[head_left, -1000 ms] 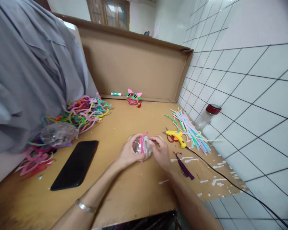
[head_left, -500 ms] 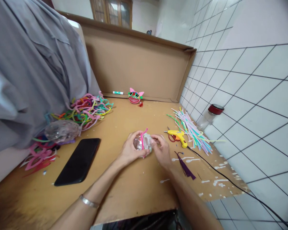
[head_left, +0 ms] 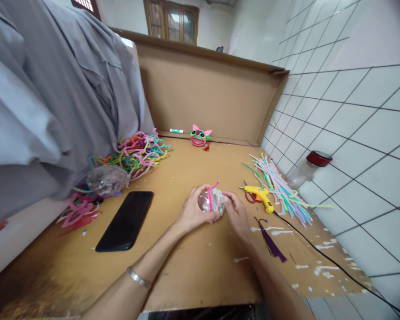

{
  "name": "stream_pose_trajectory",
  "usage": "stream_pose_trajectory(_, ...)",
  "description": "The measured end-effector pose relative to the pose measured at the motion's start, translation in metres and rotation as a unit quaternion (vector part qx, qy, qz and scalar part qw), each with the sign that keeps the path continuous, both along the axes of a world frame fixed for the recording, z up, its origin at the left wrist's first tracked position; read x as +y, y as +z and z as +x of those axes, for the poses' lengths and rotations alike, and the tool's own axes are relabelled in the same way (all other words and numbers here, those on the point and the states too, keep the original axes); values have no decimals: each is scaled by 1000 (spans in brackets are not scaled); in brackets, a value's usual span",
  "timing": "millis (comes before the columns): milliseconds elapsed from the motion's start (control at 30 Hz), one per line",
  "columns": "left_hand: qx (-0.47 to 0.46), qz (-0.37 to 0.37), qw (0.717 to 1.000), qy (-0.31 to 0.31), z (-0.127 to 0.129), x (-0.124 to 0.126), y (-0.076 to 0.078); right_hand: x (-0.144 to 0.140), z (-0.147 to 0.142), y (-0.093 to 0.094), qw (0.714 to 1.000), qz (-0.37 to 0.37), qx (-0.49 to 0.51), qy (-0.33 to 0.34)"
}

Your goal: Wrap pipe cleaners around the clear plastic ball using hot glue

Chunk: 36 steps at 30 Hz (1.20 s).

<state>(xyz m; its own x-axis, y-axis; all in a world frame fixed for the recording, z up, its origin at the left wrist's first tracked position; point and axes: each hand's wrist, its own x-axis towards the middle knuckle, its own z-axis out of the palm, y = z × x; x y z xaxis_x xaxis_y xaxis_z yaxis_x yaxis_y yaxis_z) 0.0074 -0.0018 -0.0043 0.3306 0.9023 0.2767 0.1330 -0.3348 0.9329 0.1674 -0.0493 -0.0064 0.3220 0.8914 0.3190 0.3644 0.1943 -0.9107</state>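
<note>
My left hand is wrapped round a small clear plastic ball and keeps it just over the table. Around the ball's middle runs a bright pink pipe cleaner, one end sticking up above it. At the ball's right edge, the bent fingers of my right hand are closed together; what the fingertips pinch there is too small to make out. A yellow hot glue gun lies to the right of that hand, with a dark purple tassel nearer to me.
At the right lies a bundle of pastel pipe cleaners beside a red-lidded jar. A black phone, tangled pipe cleaners and clear plastic pieces are at the left. A decorated animal head and glue stick stand at the back.
The whole view has shifted, so things appear further right. My right fingers have slid slightly outward along the ball's right edge; my left hand keeps its hold.
</note>
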Motion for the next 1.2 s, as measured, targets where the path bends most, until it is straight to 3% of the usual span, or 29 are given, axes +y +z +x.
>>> stream_pose_trajectory(200, 2, -2, 1000, 16, 0, 2, 2, 0, 1, 5, 995, 41, 45, -82)
stream_pose_trajectory(367, 10, -9, 1000, 24, 0, 0, 7, 10, 16, -7, 986, 50, 107, -121)
stream_pose_trajectory(667, 5, -20, 1000, 2, -1, -2, 8, 15, 21, -13, 972, 37, 217, -82)
stream_pose_trajectory(933, 12, -18, 1000, -5, 0, -2, 6, 9, 15, -2, 986, -14, 159, 38)
stream_pose_trajectory(1200, 12, -9, 1000, 0, -1, 1, 0, 6, 8, 3, 989, -2, 143, 27)
